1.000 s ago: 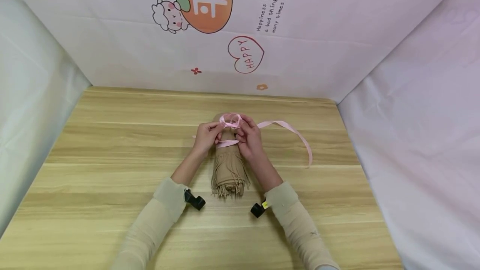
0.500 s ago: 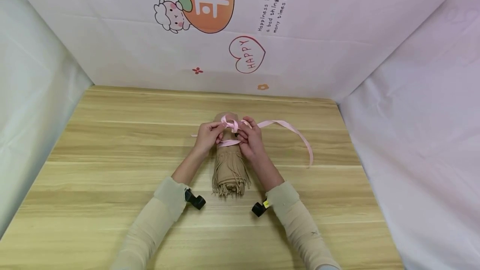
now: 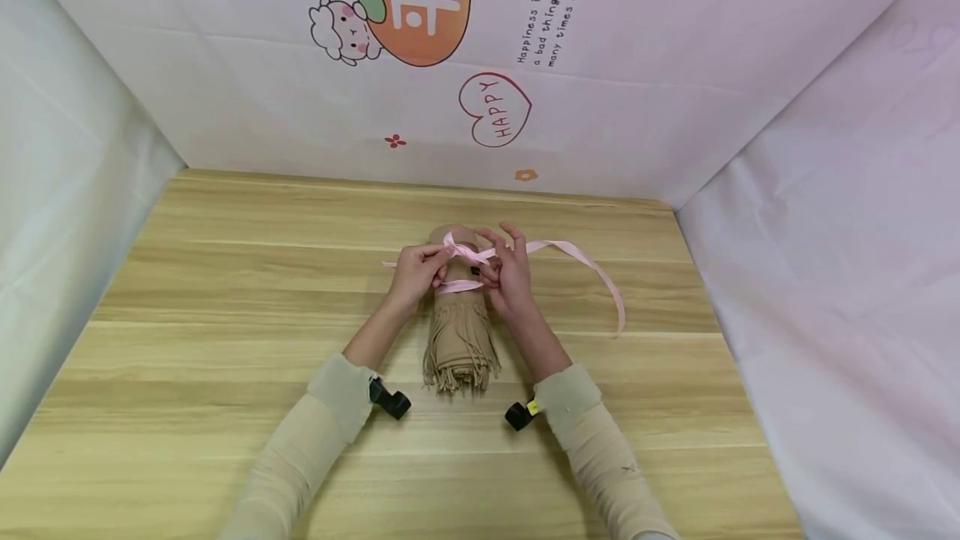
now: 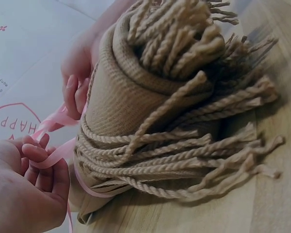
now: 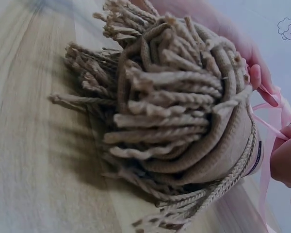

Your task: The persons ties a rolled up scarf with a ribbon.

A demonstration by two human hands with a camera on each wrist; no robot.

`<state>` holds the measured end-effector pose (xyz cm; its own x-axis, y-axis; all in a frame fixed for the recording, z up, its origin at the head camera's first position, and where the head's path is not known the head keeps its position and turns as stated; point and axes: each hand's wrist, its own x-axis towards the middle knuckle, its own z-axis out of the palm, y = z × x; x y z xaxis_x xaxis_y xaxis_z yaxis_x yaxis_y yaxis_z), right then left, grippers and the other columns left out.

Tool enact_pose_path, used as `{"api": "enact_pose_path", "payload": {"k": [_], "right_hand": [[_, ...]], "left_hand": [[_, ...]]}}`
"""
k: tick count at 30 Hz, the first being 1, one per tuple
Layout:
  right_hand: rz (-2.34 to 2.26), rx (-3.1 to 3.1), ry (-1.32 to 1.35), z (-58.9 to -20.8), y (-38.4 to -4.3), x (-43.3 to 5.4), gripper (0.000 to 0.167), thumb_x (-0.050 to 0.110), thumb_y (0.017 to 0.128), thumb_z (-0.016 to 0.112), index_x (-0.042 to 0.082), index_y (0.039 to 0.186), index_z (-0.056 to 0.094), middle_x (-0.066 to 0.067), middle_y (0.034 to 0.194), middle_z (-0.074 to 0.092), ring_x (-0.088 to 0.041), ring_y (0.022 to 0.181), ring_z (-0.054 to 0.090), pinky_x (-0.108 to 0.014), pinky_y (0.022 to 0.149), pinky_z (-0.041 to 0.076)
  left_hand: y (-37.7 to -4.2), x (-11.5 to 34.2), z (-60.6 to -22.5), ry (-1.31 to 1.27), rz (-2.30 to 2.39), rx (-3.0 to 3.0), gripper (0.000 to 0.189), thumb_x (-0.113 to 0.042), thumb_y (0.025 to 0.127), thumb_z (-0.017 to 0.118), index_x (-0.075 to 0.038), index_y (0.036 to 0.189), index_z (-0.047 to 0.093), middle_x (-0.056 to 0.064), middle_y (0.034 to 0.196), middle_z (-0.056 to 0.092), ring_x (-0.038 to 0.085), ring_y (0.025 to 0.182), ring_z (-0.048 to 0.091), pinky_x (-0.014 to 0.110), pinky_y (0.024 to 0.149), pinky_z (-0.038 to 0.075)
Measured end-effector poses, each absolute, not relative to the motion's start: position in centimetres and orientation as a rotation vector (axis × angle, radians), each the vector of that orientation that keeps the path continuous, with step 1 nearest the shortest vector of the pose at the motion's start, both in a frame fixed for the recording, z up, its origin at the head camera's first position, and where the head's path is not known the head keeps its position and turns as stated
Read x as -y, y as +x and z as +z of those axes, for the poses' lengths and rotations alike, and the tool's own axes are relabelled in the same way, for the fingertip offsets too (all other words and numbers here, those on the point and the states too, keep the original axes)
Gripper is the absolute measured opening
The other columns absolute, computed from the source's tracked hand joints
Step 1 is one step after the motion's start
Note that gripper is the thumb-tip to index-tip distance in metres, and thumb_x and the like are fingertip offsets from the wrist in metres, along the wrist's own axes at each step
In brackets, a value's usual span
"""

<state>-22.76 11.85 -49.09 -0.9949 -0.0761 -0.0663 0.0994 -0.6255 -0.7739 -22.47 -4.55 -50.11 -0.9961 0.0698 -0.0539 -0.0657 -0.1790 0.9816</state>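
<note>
A rolled tan scarf (image 3: 459, 336) with a twisted fringe lies lengthwise on the table, fringe towards me. A pink ribbon (image 3: 467, 254) runs round it and crosses in a loose, partly formed knot above the roll. At the knot's left side my left hand (image 3: 412, 277) pinches the ribbon between thumb and fingers. On the other side my right hand (image 3: 512, 277) holds the ribbon near the knot, its upper fingers raised and spread. The left wrist view has the ribbon (image 4: 53, 156) passing over the left fingers. Fringe and roll hide part of the right hand (image 5: 287, 158) work.
The ribbon's long tail curves across the wooden table (image 3: 225, 298) to the right. White printed cloth (image 3: 615, 123) stands behind the table, with more white cloth on both sides. Black wrist cameras (image 3: 390, 400) sit under the sleeves.
The round pink loop between my hands has collapsed into a tighter crossing. My right hand has shifted slightly right and its upper fingers have lifted; the left hand stays nearly still.
</note>
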Motion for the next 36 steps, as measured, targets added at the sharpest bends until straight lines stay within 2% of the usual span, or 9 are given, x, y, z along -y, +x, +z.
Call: {"api": "enact_pose_path", "payload": {"k": [3,5,12,15,18,22,26,31,36], "right_hand": [[-2.784,-1.349,-0.010,-49.1,-22.9,-11.9,0.036,0.013,0.110,0.026,0.009,0.145,0.019,-0.010,0.130,0.056,0.000,0.041,0.033,-0.013,0.038,0.026],[-2.799,-1.409,-0.017,-49.1,-23.0,-11.9,0.036,0.014,0.110,0.027,0.009,0.145,0.018,-0.010,0.128,0.058,-0.002,0.042,0.038,-0.014,0.039,0.030],[-2.686,-1.804,0.057,-49.5,-23.5,-12.1,0.030,0.009,0.108,0.037,0.002,0.137,0.034,-0.009,0.108,0.071,-0.009,0.049,0.060,-0.019,0.041,0.044],[-2.656,-1.902,0.074,-49.6,-23.6,-12.2,0.028,0.007,0.107,0.040,-0.003,0.133,0.039,-0.007,0.104,0.073,-0.008,0.053,0.059,-0.019,0.039,0.041],[-2.668,-1.900,0.068,-49.6,-23.6,-12.0,0.027,0.010,0.107,0.041,-0.003,0.131,0.042,-0.005,0.107,0.072,-0.007,0.051,0.049,-0.019,0.040,0.036],[-2.799,-1.649,0.101,-49.4,-23.8,-11.8,0.020,0.015,0.108,0.038,0.009,0.126,0.038,-0.002,0.110,0.068,-0.005,0.052,0.040,-0.015,0.040,0.029],[-2.954,-1.340,0.223,-49.3,-24.2,-11.7,0.004,0.015,0.107,0.037,0.017,0.107,0.034,0.000,0.097,0.067,-0.006,0.057,0.040,-0.012,0.039,0.028],[-2.967,-1.307,0.328,-49.1,-24.6,-11.7,0.018,0.005,0.105,0.041,0.017,0.093,0.034,0.001,0.077,0.054,-0.006,0.055,0.037,-0.010,0.038,0.026],[-2.926,-1.412,0.380,-49.0,-24.6,-11.7,0.018,-0.001,0.102,0.043,0.015,0.093,0.042,0.000,0.074,0.048,-0.007,0.054,0.037,-0.012,0.037,0.025]], "left_hand": [[-22.5,4.6,-50.2,0.002,2.351,-1.962,0.028,-0.008,0.098,0.061,0.019,0.104,0.066,-0.006,0.052,0.051,0.002,0.043,0.043,0.015,0.042,0.037],[-22.5,4.5,-50.2,0.004,2.353,-1.967,0.028,-0.009,0.098,0.061,0.018,0.104,0.066,-0.006,0.052,0.051,0.002,0.043,0.044,0.015,0.042,0.038],[-22.4,4.7,-50.2,-0.011,2.356,-1.974,0.028,-0.009,0.099,0.061,0.019,0.103,0.066,-0.006,0.051,0.051,0.002,0.042,0.044,0.017,0.041,0.037],[-22.4,4.7,-50.2,-0.013,2.349,-1.970,0.030,-0.009,0.099,0.061,0.019,0.106,0.065,-0.007,0.052,0.051,0.002,0.042,0.044,0.016,0.041,0.037],[-22.3,4.8,-50.2,-0.009,2.359,-1.963,0.030,-0.009,0.098,0.062,0.020,0.107,0.065,-0.007,0.052,0.051,0.002,0.043,0.044,0.015,0.042,0.037],[-22.3,4.7,-50.3,0.000,2.360,-1.973,0.029,-0.008,0.098,0.061,0.020,0.106,0.065,-0.007,0.051,0.051,0.002,0.043,0.044,0.015,0.042,0.038],[-22.3,4.6,-50.3,0.012,2.335,-1.983,0.028,-0.007,0.098,0.061,0.019,0.106,0.066,-0.006,0.051,0.051,0.003,0.043,0.045,0.016,0.042,0.039],[-22.4,4.4,-50.4,0.028,2.325,-1.978,0.027,-0.007,0.099,0.060,0.018,0.109,0.066,-0.005,0.052,0.051,0.003,0.043,0.045,0.017,0.042,0.039],[-22.4,4.3,-50.5,0.042,2.333,-1.985,0.027,-0.006,0.098,0.061,0.017,0.109,0.067,-0.006,0.052,0.052,0.002,0.043,0.045,0.016,0.042,0.039]]}}
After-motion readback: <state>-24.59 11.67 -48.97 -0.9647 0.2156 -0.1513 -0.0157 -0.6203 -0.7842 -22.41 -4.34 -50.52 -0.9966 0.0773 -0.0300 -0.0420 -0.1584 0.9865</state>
